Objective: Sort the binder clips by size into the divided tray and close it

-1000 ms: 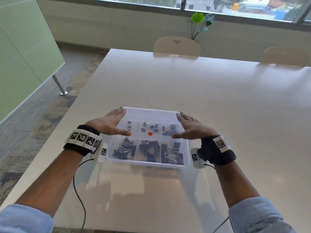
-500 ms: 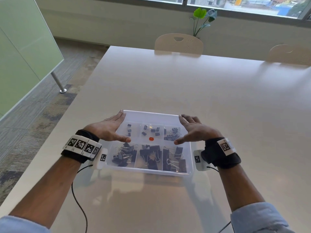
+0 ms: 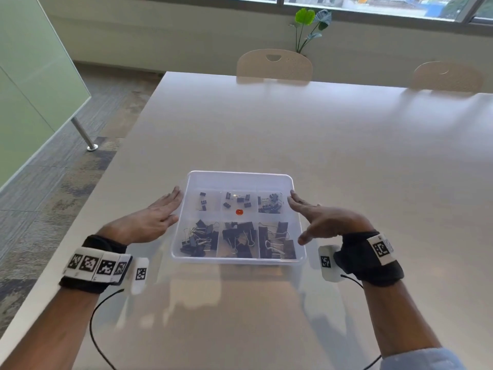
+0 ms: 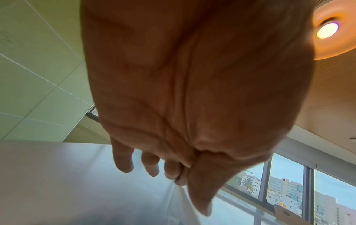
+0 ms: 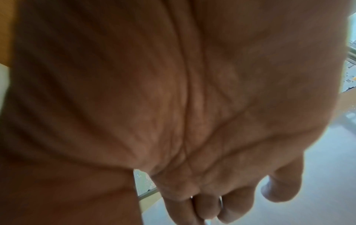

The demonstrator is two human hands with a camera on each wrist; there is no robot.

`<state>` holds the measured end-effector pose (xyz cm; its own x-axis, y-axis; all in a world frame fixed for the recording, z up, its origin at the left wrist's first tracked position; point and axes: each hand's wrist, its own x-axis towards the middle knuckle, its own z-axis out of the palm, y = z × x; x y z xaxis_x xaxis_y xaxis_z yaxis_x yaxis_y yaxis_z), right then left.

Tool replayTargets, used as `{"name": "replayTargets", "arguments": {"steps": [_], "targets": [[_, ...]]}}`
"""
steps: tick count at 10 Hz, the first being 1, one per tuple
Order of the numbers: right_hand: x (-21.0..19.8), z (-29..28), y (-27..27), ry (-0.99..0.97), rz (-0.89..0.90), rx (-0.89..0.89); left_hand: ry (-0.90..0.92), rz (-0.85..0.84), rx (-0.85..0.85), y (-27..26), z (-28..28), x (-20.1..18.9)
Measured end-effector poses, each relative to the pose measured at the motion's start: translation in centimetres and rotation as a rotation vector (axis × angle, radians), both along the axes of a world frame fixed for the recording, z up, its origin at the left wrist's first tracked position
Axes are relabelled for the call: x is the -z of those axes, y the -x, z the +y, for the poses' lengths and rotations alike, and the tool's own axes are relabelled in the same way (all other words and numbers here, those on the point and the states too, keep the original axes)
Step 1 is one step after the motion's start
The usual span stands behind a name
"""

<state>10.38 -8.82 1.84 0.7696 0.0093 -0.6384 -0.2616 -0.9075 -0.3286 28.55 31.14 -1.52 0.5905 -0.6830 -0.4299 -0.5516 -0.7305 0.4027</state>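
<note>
A clear divided tray [image 3: 240, 180] stands on the pale table near me, and a clear lid appears to lie on it. Small black binder clips [image 3: 240, 201] fill its far row; larger ones [image 3: 237, 239] fill the near row. A red dot [image 3: 239, 212] shows at the middle. My left hand [image 3: 157, 214] lies flat beside the tray's left wall, fingers straight. My right hand [image 3: 317, 217] hovers at the right wall, fingers spread and relaxed. Neither holds anything. The wrist views show mostly palm, with straight left fingers [image 4: 148, 164] and right fingers [image 5: 231, 205].
Two pale chairs [image 3: 274, 65] [image 3: 448, 76] stand at the table's far side, with a green plant [image 3: 309, 22] behind them. The table's left edge [image 3: 128, 166] runs close to my left arm. A thin black cable [image 3: 93, 324] trails from my left wrist.
Both hands have slid off the top of the tray outward to its left and right sides. The tray has stayed in place.
</note>
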Motion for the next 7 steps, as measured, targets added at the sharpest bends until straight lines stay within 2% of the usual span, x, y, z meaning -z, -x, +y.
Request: {"name": "replayTargets", "arguments": {"steps": [2,3,5,6,7], "targets": [[0.5,0.5,-0.2,-0.027,0.034,0.035,0.04,-0.129,-0.014,0.9,-0.3,1.5],[0.4,0.8,-0.1,-0.045,0.028,0.036,0.025,-0.133,-0.016,1.1,-0.5,1.3],[0.2,1.4,1.5,-0.033,-0.092,0.034,0.159,-0.08,-0.121,1.9,-0.3,1.8],[0.5,1.8,4.4,-0.061,-0.305,0.033,0.309,-0.298,-0.287,4.1,0.6,1.4],[0.1,1.1,6.7,-0.146,-0.379,0.027,0.45,-0.43,-0.403,6.4,0.8,0.3]]}}
